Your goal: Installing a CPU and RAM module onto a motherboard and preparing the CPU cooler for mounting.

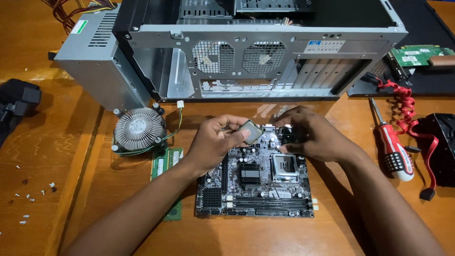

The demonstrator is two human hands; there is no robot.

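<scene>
Silvery processor chip (250, 131) sits pinched by its edges in the left hand (215, 142). The right hand (315, 135) grips the motherboard (256, 185) above its open socket (285, 166); I'd keep the chip level and match the corners.

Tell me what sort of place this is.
Probably a computer repair bench or hobby desk: an opened computer case lies on a wooden table, a bare motherboard sits in front, and a screwdriver and loose screws lie around.

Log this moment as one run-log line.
left hand: holds processor chip | right hand: on motherboard top edge | socket: empty | screwdriver: on table
</scene>
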